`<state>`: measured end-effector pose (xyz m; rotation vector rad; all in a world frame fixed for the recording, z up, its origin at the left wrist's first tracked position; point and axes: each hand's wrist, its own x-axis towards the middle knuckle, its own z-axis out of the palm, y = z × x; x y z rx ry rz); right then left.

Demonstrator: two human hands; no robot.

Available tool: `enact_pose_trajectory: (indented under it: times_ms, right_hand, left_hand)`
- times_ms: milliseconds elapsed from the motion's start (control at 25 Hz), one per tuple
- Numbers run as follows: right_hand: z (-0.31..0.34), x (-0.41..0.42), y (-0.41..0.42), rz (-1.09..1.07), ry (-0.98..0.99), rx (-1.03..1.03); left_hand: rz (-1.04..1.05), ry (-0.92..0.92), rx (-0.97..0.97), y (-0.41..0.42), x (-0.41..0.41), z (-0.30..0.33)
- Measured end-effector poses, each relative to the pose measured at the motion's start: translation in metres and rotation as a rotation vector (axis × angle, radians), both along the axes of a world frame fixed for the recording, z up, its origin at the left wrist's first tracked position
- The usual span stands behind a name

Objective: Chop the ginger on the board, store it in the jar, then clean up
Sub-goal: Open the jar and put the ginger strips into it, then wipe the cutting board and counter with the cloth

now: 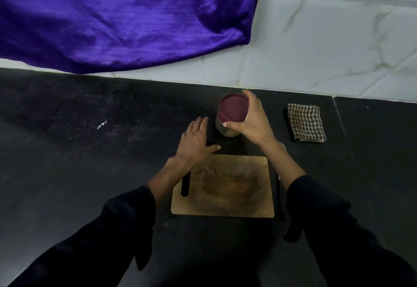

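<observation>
Right hand [249,119] fingers clamped round maroon lid [233,108] atop jar [226,128] beyond board [223,186]. Left hand [195,143] flat, fingers straight, beside jar, not bracing. Risk: one-handed twisting spins or tips jar, spilling ginger; lid cross-threads.

One jar [227,126] with one maroon lid [233,108]. One wooden board [225,187]. One checked cloth [306,122], right. One purple drape [126,20], far left. Two hands: left hand [195,141], right hand [250,118].

kitchen, probably (dim view) | black counter [67,151] | tiled wall [338,38] | chopping board [225,187]
</observation>
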<state>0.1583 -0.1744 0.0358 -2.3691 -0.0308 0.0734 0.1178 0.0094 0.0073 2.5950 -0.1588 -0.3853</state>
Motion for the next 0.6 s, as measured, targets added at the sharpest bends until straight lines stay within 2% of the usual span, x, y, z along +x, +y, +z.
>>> enact_pose_trajectory:
  times_ms: [320,480,600]
  right_hand:
    - [-0.014,0.038,0.006,0.002,0.009,-0.046]
    - [-0.014,0.033,0.002,0.039,0.031,-0.047]
    - [-0.009,0.011,-0.005,-0.001,0.023,0.025]
  left_hand:
    - [-0.026,0.034,-0.017,0.003,0.007,-0.009]
    - [-0.02,0.054,-0.027,0.006,0.0,-0.008]
    - [0.005,0.043,-0.042,0.007,-0.015,-0.004]
